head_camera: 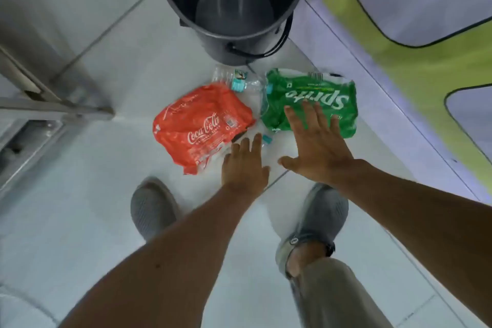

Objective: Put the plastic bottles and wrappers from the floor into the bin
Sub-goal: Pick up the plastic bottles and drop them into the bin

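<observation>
White floor tiles carried the litter, just near of the black plastic bin. Both hands were spread and empty: the right hand overlapped the crumpled green Sprite wrapper, the left hand reached the crumpled red Coca-Cola wrapper, a clear plastic bottle between the wrappers.

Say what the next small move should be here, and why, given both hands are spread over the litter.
Probably lower the right hand and close it on the green Sprite wrapper. That hand already hovers open over it, nothing is held yet, and the black bin stands empty just beyond. The left hand is near the red Coca-Cola wrapper and could follow.
</observation>
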{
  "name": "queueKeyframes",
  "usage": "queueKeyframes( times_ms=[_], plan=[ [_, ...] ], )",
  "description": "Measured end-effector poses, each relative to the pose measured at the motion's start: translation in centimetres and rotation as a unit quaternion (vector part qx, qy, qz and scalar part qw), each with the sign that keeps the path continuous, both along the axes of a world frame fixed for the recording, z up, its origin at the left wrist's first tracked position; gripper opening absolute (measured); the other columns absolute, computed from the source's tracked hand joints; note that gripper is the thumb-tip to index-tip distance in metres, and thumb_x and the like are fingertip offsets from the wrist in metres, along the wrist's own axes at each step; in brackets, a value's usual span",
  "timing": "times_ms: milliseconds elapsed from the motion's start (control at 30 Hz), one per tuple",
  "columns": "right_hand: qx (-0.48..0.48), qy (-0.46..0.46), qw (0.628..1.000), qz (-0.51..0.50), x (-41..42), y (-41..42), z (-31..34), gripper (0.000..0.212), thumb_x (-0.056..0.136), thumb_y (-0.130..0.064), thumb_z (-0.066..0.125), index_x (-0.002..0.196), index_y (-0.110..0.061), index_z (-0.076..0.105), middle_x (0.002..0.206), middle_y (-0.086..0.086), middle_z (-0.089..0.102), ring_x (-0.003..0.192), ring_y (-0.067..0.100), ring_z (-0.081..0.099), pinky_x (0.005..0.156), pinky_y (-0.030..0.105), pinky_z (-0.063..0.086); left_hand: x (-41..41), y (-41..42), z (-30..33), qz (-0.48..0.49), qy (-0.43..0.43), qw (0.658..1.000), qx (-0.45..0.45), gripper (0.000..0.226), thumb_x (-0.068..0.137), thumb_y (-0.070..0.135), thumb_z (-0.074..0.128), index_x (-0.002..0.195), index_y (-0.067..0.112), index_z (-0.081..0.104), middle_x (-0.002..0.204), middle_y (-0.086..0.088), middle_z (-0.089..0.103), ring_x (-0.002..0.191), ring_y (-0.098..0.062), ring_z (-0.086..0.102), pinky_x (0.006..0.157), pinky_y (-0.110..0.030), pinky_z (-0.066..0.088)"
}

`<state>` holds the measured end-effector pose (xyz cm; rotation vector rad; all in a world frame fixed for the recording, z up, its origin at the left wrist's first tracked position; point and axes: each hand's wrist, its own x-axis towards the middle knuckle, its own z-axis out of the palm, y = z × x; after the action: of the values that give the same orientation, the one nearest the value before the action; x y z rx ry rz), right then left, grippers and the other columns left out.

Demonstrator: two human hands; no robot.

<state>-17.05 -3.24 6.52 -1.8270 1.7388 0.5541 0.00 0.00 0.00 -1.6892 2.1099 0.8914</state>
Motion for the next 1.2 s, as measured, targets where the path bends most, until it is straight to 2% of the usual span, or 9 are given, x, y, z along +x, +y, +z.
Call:
queueKeyframes(
  times_ms=[100, 200, 300, 433, 533, 667, 800, 967, 1200],
  plan=[
    [-0.007, -0.006, 1.0, -0.007, -0.4, 0.0, -2.5, 0.118, 0.08, -0.064, 0.069, 0.162, -0.024, -0.005, 0.171, 0.019, -0.004, 0.158, 0.04, -0.003, 0.123, 0.066, 0.013, -0.8, 0.5, -2.2, 0.058, -0.008, 0.998, 0.025, 0.085, 0.089, 0.04, 0.071, 0.158, 0.017, 0.027, 0.14, -0.013, 0.053, 0.124, -0.034, 0.054, 0.099, -0.045, 0.049],
    [-0.013, -0.019, 1.0, -0.02, -0.5, -0.4, -3.4, 0.113, 0.083, -0.063, 0.067, 0.163, -0.022, -0.002, 0.171, 0.02, 0.0, 0.158, 0.041, 0.001, 0.124, 0.064, 0.014, -0.7, 0.4, -2.4, 0.08, 0.006, 0.997, 0.017, 0.073, 0.09, 0.025, 0.069, 0.155, 0.018, 0.035, 0.131, -0.011, 0.061, 0.115, -0.031, 0.062, 0.093, -0.043, 0.054],
    [-0.018, -0.039, 0.998, -0.044, 0.0, -1.4, -2.5, 0.107, 0.086, -0.061, 0.065, 0.163, -0.02, 0.003, 0.17, 0.021, 0.007, 0.157, 0.041, 0.006, 0.125, 0.062, 0.016, 0.7, -1.0, 0.2, 0.082, 0.049, 0.995, -0.017, 0.069, 0.085, 0.019, 0.07, 0.149, 0.016, 0.045, 0.131, -0.01, 0.064, 0.114, -0.032, 0.064, 0.094, -0.043, 0.056],
    [-0.032, -0.06, 0.996, -0.051, 1.9, -4.6, -1.7, 0.096, 0.092, -0.057, 0.059, 0.162, -0.018, 0.008, 0.168, 0.022, 0.013, 0.156, 0.041, 0.012, 0.125, 0.06, 0.019, 4.4, -5.4, 4.1, 0.095, 0.065, 0.991, -0.069, 0.066, 0.079, 0.015, 0.071, 0.142, 0.015, 0.052, 0.126, -0.012, 0.067, 0.11, -0.036, 0.065, 0.094, -0.046, 0.056],
    [-0.045, -0.076, 0.995, -0.035, 4.2, -7.6, -2.6, 0.089, 0.095, -0.052, 0.057, 0.162, -0.018, 0.009, 0.168, 0.021, 0.014, 0.156, 0.041, 0.013, 0.125, 0.059, 0.018, 7.5, -9.5, 4.7, 0.08, 0.015, 0.991, -0.102, 0.064, 0.08, 0.015, 0.072, 0.141, 0.013, 0.054, 0.127, -0.015, 0.068, 0.112, -0.038, 0.065, 0.097, -0.047, 0.055],
    [-0.075, -0.055, 0.995, 0.033, 7.3, -10.9, -5.2, 0.085, 0.095, -0.044, 0.06, 0.161, -0.015, 0.015, 0.165, 0.023, 0.022, 0.153, 0.044, 0.021, 0.122, 0.063, 0.023, 10.1, -13.4, 3.6, 0.049, -0.031, 0.992, -0.112, 0.067, 0.078, 0.013, 0.072, 0.142, 0.016, 0.053, 0.12, -0.014, 0.069, 0.102, -0.039, 0.065, 0.089, -0.047, 0.056],
    [-0.08, -0.025, 0.994, 0.076, 8.8, -11.9, -7.7, 0.084, 0.092, -0.032, 0.063, 0.159, -0.009, 0.019, 0.157, 0.026, 0.035, 0.145, 0.046, 0.035, 0.118, 0.066, 0.03, 11.1, -14.0, 1.6, 0.031, -0.018, 0.99, -0.134, 0.063, 0.082, 0.014, 0.074, 0.142, 0.017, 0.055, 0.124, -0.011, 0.071, 0.106, -0.035, 0.067, 0.091, -0.047, 0.056],
    [-0.11, -0.043, 0.99, 0.076, 8.5, -11.6, -9.4, 0.076, 0.092, -0.035, 0.065, 0.155, -0.007, 0.031, 0.137, 0.025, 0.056, 0.124, 0.046, 0.057, 0.107, 0.064, 0.044, 11.2, -13.2, 0.0, 0.021, -0.001, 0.988, -0.15, 0.058, 0.087, 0.02, 0.074, 0.142, 0.019, 0.056, 0.127, -0.007, 0.071, 0.109, -0.031, 0.067, 0.094, -0.045, 0.055],
    [-0.148, -0.089, 0.984, 0.053, 7.4, -9.8, -5.5, 0.067, 0.094, -0.036, 0.055, 0.151, -0.006, 0.037, 0.131, 0.024, 0.058, 0.117, 0.041, 0.058, 0.103, 0.055, 0.05, 12.0, -12.5, 2.8, 0.024, 0.0, 0.99, -0.139, 0.053, 0.087, 0.022, 0.074, 0.138, 0.017, 0.058, 0.123, -0.007, 0.072, 0.104, -0.031, 0.068, 0.089, -0.046, 0.057]
  ],
)
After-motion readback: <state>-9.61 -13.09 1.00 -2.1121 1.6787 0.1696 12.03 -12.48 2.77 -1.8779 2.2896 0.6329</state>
